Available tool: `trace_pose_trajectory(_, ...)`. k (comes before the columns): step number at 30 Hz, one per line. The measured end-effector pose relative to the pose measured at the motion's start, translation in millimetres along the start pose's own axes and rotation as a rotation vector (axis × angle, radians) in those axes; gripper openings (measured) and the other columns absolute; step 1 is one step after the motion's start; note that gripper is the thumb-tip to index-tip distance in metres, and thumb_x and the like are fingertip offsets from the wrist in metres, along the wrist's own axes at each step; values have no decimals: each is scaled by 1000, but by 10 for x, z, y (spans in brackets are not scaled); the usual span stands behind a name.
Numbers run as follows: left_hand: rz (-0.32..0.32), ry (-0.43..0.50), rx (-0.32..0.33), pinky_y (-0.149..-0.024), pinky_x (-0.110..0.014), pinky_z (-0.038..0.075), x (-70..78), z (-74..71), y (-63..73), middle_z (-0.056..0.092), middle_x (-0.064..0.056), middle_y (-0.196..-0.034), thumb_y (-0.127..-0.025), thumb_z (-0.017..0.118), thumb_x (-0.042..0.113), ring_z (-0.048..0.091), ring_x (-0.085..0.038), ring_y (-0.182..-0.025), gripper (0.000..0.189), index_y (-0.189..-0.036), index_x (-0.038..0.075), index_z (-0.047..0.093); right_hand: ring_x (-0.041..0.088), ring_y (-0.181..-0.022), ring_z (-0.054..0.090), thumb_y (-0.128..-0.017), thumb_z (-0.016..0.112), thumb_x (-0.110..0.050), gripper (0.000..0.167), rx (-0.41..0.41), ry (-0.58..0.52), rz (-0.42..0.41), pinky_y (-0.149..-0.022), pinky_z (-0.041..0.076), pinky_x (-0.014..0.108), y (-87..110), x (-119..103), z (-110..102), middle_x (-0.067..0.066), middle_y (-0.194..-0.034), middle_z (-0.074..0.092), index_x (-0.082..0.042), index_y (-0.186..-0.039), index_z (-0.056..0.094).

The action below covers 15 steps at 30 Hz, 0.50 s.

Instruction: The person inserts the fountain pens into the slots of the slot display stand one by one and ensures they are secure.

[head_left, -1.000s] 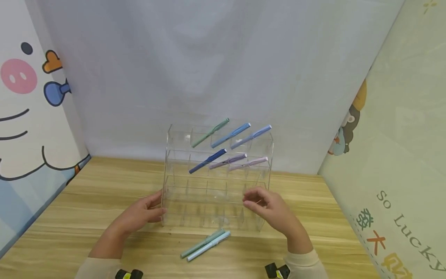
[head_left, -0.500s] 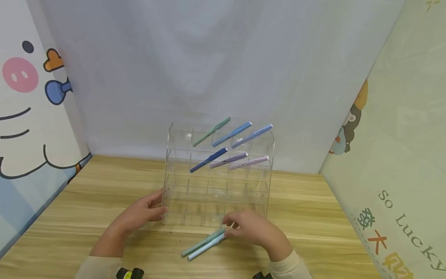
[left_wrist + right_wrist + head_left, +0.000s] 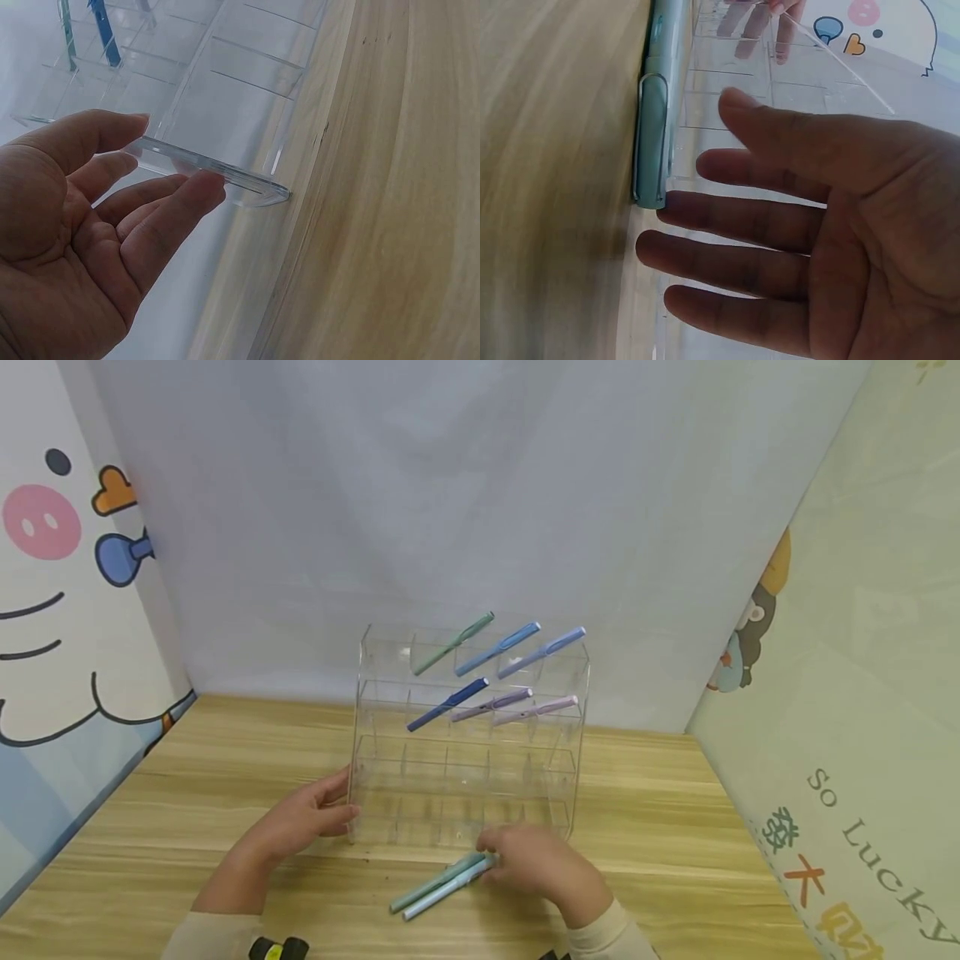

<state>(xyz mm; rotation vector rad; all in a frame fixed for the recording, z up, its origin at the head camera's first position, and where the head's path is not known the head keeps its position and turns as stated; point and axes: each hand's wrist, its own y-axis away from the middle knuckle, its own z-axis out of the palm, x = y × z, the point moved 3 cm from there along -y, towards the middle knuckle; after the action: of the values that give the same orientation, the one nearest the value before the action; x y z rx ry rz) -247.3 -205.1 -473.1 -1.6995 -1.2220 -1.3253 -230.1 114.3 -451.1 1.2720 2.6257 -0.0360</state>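
Note:
A clear acrylic pen rack (image 3: 467, 794) stands on the wooden table. At its left side my left hand (image 3: 306, 814) holds the side panel by its edge; the left wrist view shows the panel (image 3: 214, 166) between thumb and fingers. Two capped pens lie side by side in front of the rack: a green pen (image 3: 435, 883) and a pale blue pen (image 3: 448, 893). My right hand (image 3: 536, 864) is low over their right ends. In the right wrist view its fingers are extended and hold nothing, fingertips right by the cap end of a pen (image 3: 654, 135).
Upper rack tiers hold slanted pens: green (image 3: 453, 645), blue (image 3: 497, 650) and periwinkle (image 3: 542, 653) on top, then navy (image 3: 447, 705), purple (image 3: 491, 706) and pale pink (image 3: 536, 711). A white curtain (image 3: 480, 510) hangs behind, with printed panels at both sides.
My right hand has moved from the rack's lower right side down and left to the two pens' ends. The left hand has stayed on the rack, and the pens lie as before.

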Motion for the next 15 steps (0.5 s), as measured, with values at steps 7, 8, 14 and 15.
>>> trace_pose_trajectory(7,-15,-17,10,-96,-40,55,-5,-4,0,18,-20,-161,-100,59,25,41,-43,-136,74,-158,10,15,7,-84,62,-80,80,-34,31,-24,40,8,-77,54,29,6,-15,26,-8,-100,70,-17,-104,70)
trace_pose_trajectory(8,-16,-19,10,-96,-40,55,-6,-5,-1,18,-20,-161,-100,59,25,42,-43,-136,74,-158,10,15,7,-85,62,-80,81,-33,30,-23,44,6,-77,54,29,4,-15,30,-8,-99,70,-17,-103,70)
trace_pose_trajectory(14,-19,-13,3,-97,-40,55,-5,-7,-1,16,-21,-161,-100,59,26,41,-43,-137,75,-158,9,14,6,-70,51,-76,83,-24,23,-37,11,31,-65,48,25,11,-26,48,-10,-81,61,-16,-87,64)
trace_pose_trajectory(15,-19,-11,3,-97,-40,55,-3,-6,-1,16,-22,-161,-100,59,26,40,-43,-137,75,-158,8,14,6,-68,49,-76,83,-23,24,-44,1,45,-62,47,25,15,-30,52,-10,-79,58,-16,-85,62)
